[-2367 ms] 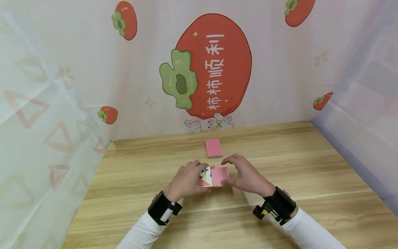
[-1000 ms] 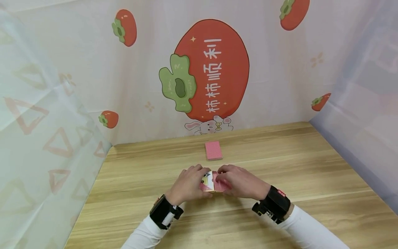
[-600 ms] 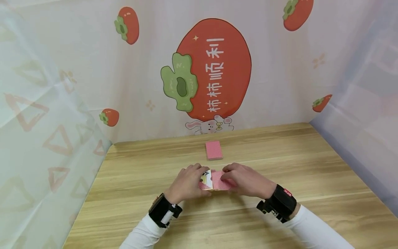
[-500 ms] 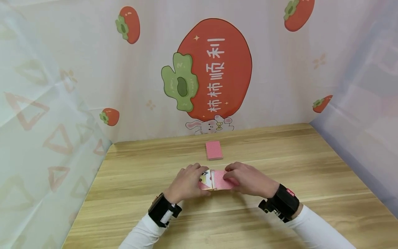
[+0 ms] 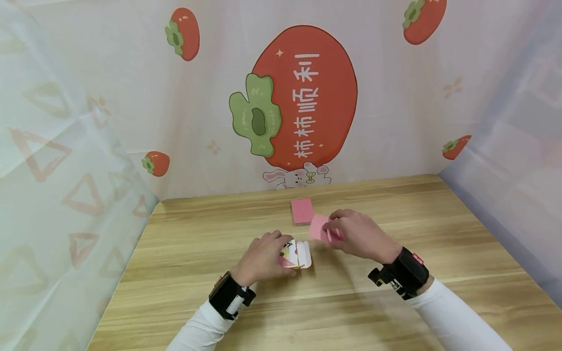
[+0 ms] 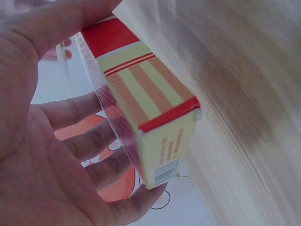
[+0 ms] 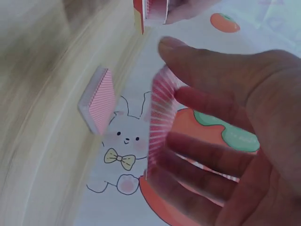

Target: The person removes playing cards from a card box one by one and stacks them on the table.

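Note:
My left hand point(image 5: 261, 258) grips a playing card box point(image 5: 287, 254) between thumb and fingers, low over the table. The box has an ace printed on its face, and its white flap sticks out on the right. In the left wrist view, the box's point(image 6: 146, 89) striped edge and barcode end face the camera. Up and to the right, my right hand point(image 5: 362, 236) holds a stack of playing cards point(image 5: 319, 228) with pink patterned backs, apart from the box. A second deck point(image 5: 302, 210) lies flat behind both hands, just left of the held cards.
A wood-grain table point(image 5: 197, 234) spans the work area. White cloth point(image 5: 210, 63) printed with persimmons and a rabbit hangs behind it, and more cloth closes both sides.
My right hand has drawn the stack of cards out of the box, then moved up and right with it, baring the white flap. The left hand and box have hardly moved.

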A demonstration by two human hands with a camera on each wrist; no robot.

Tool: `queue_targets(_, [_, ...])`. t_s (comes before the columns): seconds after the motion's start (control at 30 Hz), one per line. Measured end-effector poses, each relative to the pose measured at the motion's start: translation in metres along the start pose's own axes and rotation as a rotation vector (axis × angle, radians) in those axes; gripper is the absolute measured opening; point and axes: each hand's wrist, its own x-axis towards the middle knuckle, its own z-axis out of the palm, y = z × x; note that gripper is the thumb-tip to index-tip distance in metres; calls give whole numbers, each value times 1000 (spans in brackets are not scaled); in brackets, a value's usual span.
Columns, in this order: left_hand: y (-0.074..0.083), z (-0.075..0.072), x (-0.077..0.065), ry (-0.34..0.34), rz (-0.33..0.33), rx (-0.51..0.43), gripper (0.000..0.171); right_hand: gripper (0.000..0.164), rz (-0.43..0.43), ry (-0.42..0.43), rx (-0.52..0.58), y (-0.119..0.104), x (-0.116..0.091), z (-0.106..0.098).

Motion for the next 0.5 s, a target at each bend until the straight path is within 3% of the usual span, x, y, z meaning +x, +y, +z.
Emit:
queue_targets(0.3, [0,3,0,-35,17,15,75,29,151,100,25,2,32,6])
queue_targets(0.5, [1,4,0,-41,30,16,74,25,203,147,26,3,53,16])
